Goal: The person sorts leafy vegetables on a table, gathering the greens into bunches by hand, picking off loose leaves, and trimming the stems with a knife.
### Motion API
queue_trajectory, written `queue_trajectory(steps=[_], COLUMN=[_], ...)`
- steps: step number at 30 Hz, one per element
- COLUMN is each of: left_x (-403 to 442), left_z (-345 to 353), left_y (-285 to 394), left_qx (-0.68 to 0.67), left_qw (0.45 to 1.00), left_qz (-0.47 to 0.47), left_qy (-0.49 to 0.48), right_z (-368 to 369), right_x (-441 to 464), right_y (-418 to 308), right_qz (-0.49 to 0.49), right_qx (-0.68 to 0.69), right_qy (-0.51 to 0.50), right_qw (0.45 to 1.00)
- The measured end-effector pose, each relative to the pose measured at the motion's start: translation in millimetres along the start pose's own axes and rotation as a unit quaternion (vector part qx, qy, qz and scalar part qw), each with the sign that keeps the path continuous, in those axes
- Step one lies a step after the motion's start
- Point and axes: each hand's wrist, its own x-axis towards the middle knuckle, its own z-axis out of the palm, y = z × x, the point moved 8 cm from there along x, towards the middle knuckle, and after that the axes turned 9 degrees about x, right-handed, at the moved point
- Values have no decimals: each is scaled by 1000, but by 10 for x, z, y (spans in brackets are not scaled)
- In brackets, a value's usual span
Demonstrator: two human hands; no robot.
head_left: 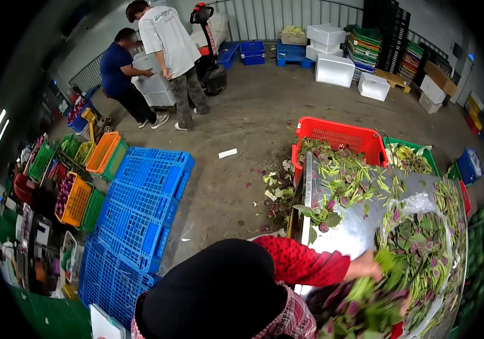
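Grasping leafy greens [361, 308] in the fingers of the left hand [364, 266], at the near side of the worktop [346, 233]; cannot tell the right hand's [405, 304] grip, mostly hidden by leaves.

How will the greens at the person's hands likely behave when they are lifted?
The greens will probably flop at the leafy parts, since the leaves look thin. They are likely light for their size, because they look like loose leaves, not a solid mass. Some pieces may drop: stray leaves lie scattered on the metal table.
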Motion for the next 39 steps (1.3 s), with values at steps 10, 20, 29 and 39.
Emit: queue_trajectory(steps=[10, 20, 29, 39], left_x=[690, -30, 15, 783], left_z=[-1490, -293, 1058, 447], left_y=[473, 2590, 1046, -1086], left_qx=[561, 583, 166, 350], left_qw=[752, 624, 850, 917], left_qz=[346, 515, 144, 27], left_qy=[14, -76, -478, -190], right_z=[-866, 47, 995, 1119], right_x=[-2385, -2164, -1312, -1814], right_y=[-5, -510, -1408, 1095], right_qz=[81, -213, -142, 332], right_qx=[-312, -345, -154, 251], right_qy=[207, 181, -132, -30], right_qw=[924, 896, 969, 909])
